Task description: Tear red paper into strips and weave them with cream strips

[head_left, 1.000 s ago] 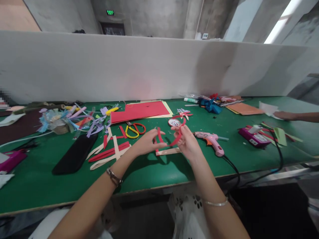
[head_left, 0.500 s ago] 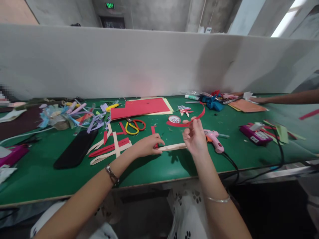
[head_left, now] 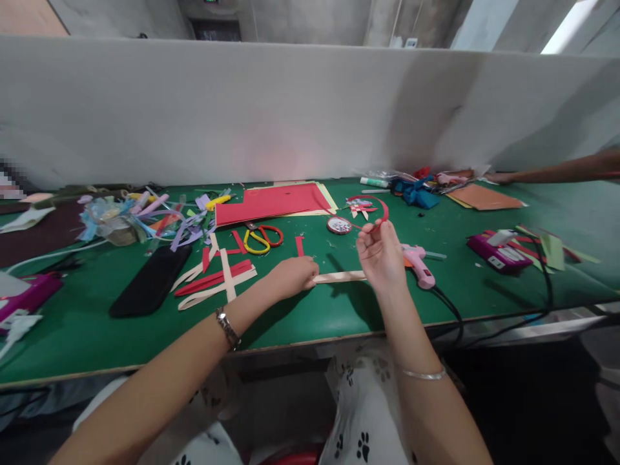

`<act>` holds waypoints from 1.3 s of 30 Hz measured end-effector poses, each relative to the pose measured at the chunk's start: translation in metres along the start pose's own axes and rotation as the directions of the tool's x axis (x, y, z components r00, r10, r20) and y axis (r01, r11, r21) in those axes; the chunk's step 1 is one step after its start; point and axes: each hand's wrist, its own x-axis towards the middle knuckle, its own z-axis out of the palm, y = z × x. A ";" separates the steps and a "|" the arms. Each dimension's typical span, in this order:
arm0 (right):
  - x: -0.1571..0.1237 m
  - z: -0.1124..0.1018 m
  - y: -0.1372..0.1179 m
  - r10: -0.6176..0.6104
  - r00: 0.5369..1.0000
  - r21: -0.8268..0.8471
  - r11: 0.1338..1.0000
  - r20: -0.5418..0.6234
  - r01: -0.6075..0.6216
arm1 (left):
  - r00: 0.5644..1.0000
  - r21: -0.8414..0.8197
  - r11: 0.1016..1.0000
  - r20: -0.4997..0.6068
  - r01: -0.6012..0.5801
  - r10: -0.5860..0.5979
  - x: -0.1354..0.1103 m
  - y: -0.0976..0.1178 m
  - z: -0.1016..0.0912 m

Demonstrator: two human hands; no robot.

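Note:
My right hand [head_left: 382, 256] is raised a little above the green table [head_left: 300, 316] and pinches a thin curled red paper strip [head_left: 380, 206] that arcs up and back. My left hand [head_left: 293, 276] rests low on the table with its fingers closed on the left end of a beige paper strip [head_left: 341, 276], which lies flat between both hands. A short red strip [head_left: 299, 245] lies just behind my left hand. A pink glue gun [head_left: 419, 261] lies right beside my right hand.
Yellow and red scissors [head_left: 261, 237], a red paper sheet [head_left: 271, 202], crossed red and beige strips [head_left: 217, 281], a black phone [head_left: 150, 279] and a heap of coloured scraps [head_left: 140, 223] lie left. A purple box [head_left: 498, 253] with a cable sits right. Another person's arm [head_left: 552, 173] reaches in at far right.
My hands came apart: the left let go of the red strip and dropped onto the beige strip. The right kept the red strip, which curled up and back.

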 end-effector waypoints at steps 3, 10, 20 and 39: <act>0.000 -0.001 -0.001 -0.019 1.000 0.005 1.000 0.009 0.019 | 1.000 -0.016 1.000 -0.010 -0.008 0.008 -0.001 -0.002 0.000; -0.001 0.000 -0.003 0.017 0.998 0.001 1.000 0.065 -0.017 | 1.000 -0.032 0.999 -0.018 0.000 -0.001 -0.003 -0.006 0.005; 0.001 -0.008 -0.009 -0.052 0.997 -0.057 0.997 0.065 0.056 | 1.000 0.008 1.000 -0.015 0.027 -0.027 -0.005 0.003 0.004; 0.012 -0.040 -0.002 0.020 1.000 -0.498 0.867 0.010 -0.012 | 1.000 0.093 0.996 0.013 -0.003 0.002 -0.014 0.002 -0.001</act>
